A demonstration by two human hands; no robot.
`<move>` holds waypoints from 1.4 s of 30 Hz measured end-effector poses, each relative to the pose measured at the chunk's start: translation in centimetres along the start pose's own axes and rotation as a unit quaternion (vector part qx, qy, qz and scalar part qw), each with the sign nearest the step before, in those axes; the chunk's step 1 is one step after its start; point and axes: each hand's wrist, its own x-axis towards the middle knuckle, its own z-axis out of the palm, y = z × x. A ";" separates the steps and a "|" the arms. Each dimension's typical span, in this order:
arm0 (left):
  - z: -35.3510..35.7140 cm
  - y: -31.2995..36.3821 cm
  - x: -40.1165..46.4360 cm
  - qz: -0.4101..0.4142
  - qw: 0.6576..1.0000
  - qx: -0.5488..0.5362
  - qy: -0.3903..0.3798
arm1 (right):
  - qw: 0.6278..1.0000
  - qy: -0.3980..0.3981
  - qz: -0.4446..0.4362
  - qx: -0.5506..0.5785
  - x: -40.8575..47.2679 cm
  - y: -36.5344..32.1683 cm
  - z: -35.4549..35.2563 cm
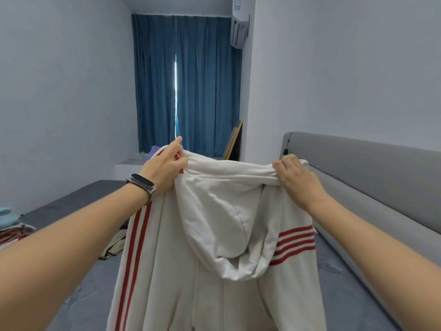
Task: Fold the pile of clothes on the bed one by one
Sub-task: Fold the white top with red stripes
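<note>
- Progress: one garment in hand, a cream cotton hooded sweatshirt with red stripes [214,271], held up in the air above the grey bed sheet [338,283]; no fold made in it yet, as far as I can judge.
- Left to do: loose clothes lie at the far left, a pinkish striped heap [14,232] and an olive piece [114,247] (unfolded, by the look of them).
- Left hand [164,168]: fingers curled into the shoulder fabric, gripping; forefinger sticks out straight.
- Right hand [296,177]: fingers clenched on the opposite shoulder seam.
- Garment relative to fingers: top edge stretched between both grips; hood sags just below; body hangs straight down from the fingers.
</note>
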 end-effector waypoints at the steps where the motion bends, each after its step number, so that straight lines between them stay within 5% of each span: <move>1: 0.1 0.1 0.4 -0.024 0.999 -0.023 0.009 | 1.000 -0.004 0.016 0.011 0.3 0.0 0.2; 11: 6.7 -2.0 6.5 0.055 0.961 0.228 -0.145 | 0.992 -0.109 0.061 -0.016 5.7 2.4 8.0; 13: 10.0 -1.5 7.2 0.069 0.968 0.194 -0.140 | 0.988 -0.142 0.040 -0.032 6.4 2.5 11.1; 20: 26.4 -2.1 8.0 -0.029 0.946 -0.050 -0.320 | 0.967 -0.251 -0.027 -0.034 6.5 2.9 26.3; 24: 37.2 -0.5 7.3 -0.152 0.932 -0.135 -0.301 | 0.964 -0.257 -0.074 0.002 3.6 2.0 37.5; 26: 42.7 0.2 7.5 -0.317 0.883 -0.227 -0.260 | 0.967 -0.250 -0.030 0.050 2.2 1.2 43.1; 28: 48.3 0.4 8.2 -0.504 0.783 -0.288 -0.224 | 0.959 -0.266 0.053 0.084 0.9 0.1 47.9; 30: 53.5 1.3 8.6 -0.626 0.680 -0.319 -0.210 | 0.923 -0.267 0.235 0.148 0.2 -1.7 51.5; 31: 55.5 2.2 8.4 -0.647 0.669 -0.307 -0.201 | 0.899 -0.239 0.322 0.176 -0.1 -2.8 53.0; 32: 56.8 3.3 7.9 -0.639 0.693 -0.285 -0.173 | 0.879 -0.206 0.383 0.196 -0.5 -4.1 54.3; 34: 58.6 5.8 5.3 -0.512 0.801 -0.295 -0.099 | 0.864 -0.183 0.409 0.228 -2.4 -7.0 56.2; 36: 60.2 8.5 1.1 -0.336 0.869 -0.330 -0.152 | 0.867 -0.229 0.351 0.269 -6.0 -9.5 57.6; 39: 63.2 10.7 -4.6 -0.215 0.867 -0.223 -0.391 | 0.864 -0.384 0.238 0.222 -11.4 -10.8 59.6; 42: 65.4 11.1 -5.4 -0.190 0.865 -0.183 -0.427 | 0.870 -0.399 0.234 0.172 -12.0 -10.2 62.1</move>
